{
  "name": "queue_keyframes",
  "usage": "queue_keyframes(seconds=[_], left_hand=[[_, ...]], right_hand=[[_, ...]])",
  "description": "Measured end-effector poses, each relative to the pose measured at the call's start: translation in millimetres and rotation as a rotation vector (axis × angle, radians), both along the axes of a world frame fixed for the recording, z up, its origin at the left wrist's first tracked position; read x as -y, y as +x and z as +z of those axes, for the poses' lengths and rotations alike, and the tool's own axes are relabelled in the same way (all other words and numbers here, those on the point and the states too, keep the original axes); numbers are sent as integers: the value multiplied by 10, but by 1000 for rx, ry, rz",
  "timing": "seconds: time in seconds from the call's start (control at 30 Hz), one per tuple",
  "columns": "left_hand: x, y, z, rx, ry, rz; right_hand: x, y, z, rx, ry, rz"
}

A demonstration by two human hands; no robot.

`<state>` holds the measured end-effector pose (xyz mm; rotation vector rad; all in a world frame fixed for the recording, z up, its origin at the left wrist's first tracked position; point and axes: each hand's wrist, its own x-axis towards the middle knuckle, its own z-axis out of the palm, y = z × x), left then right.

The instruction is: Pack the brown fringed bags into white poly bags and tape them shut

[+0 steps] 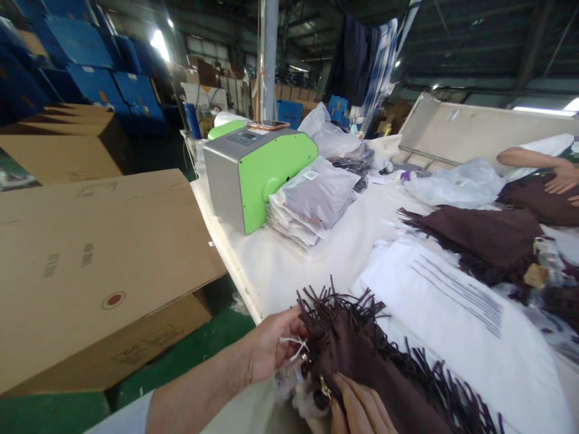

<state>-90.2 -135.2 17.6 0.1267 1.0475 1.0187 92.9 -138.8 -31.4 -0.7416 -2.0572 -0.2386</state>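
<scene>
A dark brown, suede-like fringed bag (362, 355) lies in front of me at the near edge of the table, with gold-coloured metal fittings and wrapping on its left side. My left hand (275, 343) grips the bag's left corner, its fingertips partly hidden behind the fringe. A white string loop (294, 343) shows beside those fingers. Low in the view, my right hand (362, 407) has its fingers together on the bag's face, close to a gold clasp (324, 389). The lower part of that hand is cut off by the frame.
A green and grey machine (257, 175) stands on the table beside stacked plastic-bagged items (312, 199). White printed bags (443, 301) lie to the right, near another brown fringed piece (484, 235). A co-worker's hand (563, 178) rests on brown material. Large cartons (99, 265) stand left.
</scene>
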Motion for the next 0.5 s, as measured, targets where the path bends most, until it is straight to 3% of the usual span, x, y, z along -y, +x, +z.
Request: queue_keyframes(seconds=[0.13,0.27,0.37,0.5], left_hand=[[51,-97,139,-125,42,-155],[54,-2,181,-548,228,-306],[3,33,148,-790,279,-381],[-123,-70,171,-832,222,-490]], right_hand=[[10,-47,-29,-32,21,9],[28,-50,-45,-12,-14,0],[47,-46,-88,-37,-8,3],[71,1,-48,41,-78,-11]])
